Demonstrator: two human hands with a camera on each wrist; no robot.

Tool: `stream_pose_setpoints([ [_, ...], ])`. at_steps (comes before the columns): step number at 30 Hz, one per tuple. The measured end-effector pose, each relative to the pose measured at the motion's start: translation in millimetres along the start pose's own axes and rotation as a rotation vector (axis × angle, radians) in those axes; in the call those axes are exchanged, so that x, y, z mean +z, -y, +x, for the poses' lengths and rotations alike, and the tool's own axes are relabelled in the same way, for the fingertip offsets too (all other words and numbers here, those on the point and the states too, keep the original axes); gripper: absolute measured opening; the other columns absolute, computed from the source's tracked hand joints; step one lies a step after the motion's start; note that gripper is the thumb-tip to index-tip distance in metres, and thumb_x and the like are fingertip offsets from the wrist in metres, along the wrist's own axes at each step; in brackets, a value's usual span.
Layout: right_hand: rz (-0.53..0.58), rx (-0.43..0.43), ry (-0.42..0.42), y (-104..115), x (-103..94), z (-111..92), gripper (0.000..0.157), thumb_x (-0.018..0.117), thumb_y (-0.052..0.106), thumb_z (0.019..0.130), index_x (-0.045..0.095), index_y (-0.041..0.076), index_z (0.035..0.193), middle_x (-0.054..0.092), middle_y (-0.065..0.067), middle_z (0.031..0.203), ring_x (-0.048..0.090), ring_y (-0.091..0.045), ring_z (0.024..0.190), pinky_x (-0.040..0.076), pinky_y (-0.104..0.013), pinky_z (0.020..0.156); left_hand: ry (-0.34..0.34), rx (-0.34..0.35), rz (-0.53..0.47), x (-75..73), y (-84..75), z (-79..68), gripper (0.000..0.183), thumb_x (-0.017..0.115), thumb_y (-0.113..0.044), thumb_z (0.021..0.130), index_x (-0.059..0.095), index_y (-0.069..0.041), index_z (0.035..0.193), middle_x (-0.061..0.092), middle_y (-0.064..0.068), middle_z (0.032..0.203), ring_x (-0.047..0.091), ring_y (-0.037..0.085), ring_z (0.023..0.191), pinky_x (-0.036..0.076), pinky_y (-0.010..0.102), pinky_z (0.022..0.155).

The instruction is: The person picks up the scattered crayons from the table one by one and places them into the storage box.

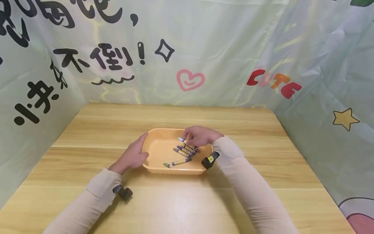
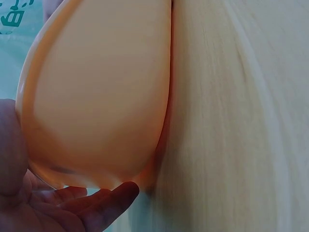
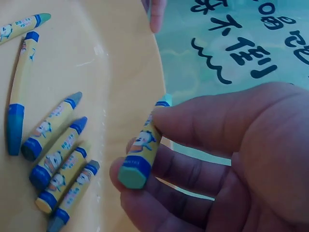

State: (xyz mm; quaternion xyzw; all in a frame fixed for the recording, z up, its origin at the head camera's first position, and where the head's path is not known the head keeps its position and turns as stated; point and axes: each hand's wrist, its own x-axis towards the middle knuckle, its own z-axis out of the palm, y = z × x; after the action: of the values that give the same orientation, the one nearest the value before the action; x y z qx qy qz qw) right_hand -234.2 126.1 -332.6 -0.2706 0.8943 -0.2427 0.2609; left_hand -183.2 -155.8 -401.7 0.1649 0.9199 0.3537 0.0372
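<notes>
An orange plastic tray [image 1: 157, 151] sits on the table. My left hand [image 1: 132, 156] grips its left end, thumb at the rim and fingers [image 2: 104, 208] along the outside of the wall. Over the tray's right half, my right hand [image 1: 200, 136] pinches a light green crayon [image 3: 142, 144] between thumb and fingers. Several crayons lie below that hand in a slanted row, among them a blue-tipped crayon [image 3: 59, 153] and a grey-tipped crayon [image 3: 75, 193]. Nearer the tray's front edge are a dark blue-green crayon [image 3: 20, 92] and a green-tipped crayon [image 1: 168, 165].
The wooden table [image 1: 181, 201] extends around the tray on every side. A pale printed cloth [image 1: 228, 48] hangs behind the table and along both sides. Each wrist carries a small black camera, such as the wrist camera [image 1: 124, 193] on the left.
</notes>
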Motion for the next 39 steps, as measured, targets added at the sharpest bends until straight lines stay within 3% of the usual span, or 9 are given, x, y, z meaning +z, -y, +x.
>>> stream_pose_setpoints([
  [7,-0.064,-0.029,0.082,5.5,8.7,11.3,0.014,0.06,0.007,0.092,0.059,0.009,0.106,0.066,-0.003,0.088,0.061,-0.015,0.074,0.05,-0.026,0.069,0.006,-0.014,-0.007,0.7,1.1,0.6,0.081,0.053,0.001,0.079,0.015,0.009,0.15,0.028,0.034,0.148,0.03,0.048,0.135,0.023,0.057,0.111],
  [17,-0.085,-0.007,0.063,10.5,14.0,17.0,0.015,0.059,0.011,0.094,0.059,0.011,0.108,0.065,-0.002,0.09,0.061,-0.015,0.072,0.05,-0.027,0.068,0.003,-0.009,-0.007,0.5,1.9,0.6,0.08,0.052,0.0,0.079,0.015,0.009,0.15,0.028,0.033,0.149,0.028,0.048,0.136,0.022,0.057,0.112],
  [24,-0.086,-0.052,-0.077,0.3,9.3,8.3,0.024,0.062,0.016,0.093,0.062,0.005,0.114,0.065,-0.003,0.093,0.06,-0.014,0.08,0.05,-0.029,0.074,-0.009,0.016,-0.008,1.5,3.4,-0.4,0.079,0.052,0.002,0.079,0.016,0.01,0.149,0.03,0.034,0.147,0.03,0.048,0.135,0.023,0.057,0.111],
  [30,0.064,-0.056,-0.205,-16.8,-1.7,-10.3,0.022,0.061,0.016,0.094,0.06,0.001,0.111,0.066,-0.011,0.092,0.067,-0.03,0.078,0.054,-0.03,0.067,0.002,0.005,-0.014,2.0,4.1,-0.3,0.081,0.052,0.0,0.079,0.015,0.009,0.15,0.029,0.033,0.149,0.029,0.048,0.136,0.023,0.057,0.112],
  [34,0.175,-0.031,-0.282,-29.8,-8.2,-24.5,0.019,0.059,0.019,0.096,0.059,0.003,0.106,0.065,-0.02,0.092,0.065,-0.034,0.074,0.055,-0.033,0.061,0.003,0.007,-0.013,1.1,2.9,-0.2,0.081,0.052,0.0,0.079,0.015,0.008,0.15,0.028,0.033,0.149,0.028,0.048,0.136,0.022,0.057,0.112],
  [39,0.194,0.027,-0.376,-51.3,-10.1,-37.5,0.023,0.059,0.024,0.096,0.059,0.003,0.105,0.066,-0.019,0.091,0.065,-0.03,0.073,0.055,-0.035,0.06,0.007,0.005,-0.016,0.2,2.1,-0.2,0.081,0.052,0.0,0.079,0.014,0.009,0.15,0.028,0.032,0.15,0.028,0.047,0.136,0.022,0.057,0.112],
])
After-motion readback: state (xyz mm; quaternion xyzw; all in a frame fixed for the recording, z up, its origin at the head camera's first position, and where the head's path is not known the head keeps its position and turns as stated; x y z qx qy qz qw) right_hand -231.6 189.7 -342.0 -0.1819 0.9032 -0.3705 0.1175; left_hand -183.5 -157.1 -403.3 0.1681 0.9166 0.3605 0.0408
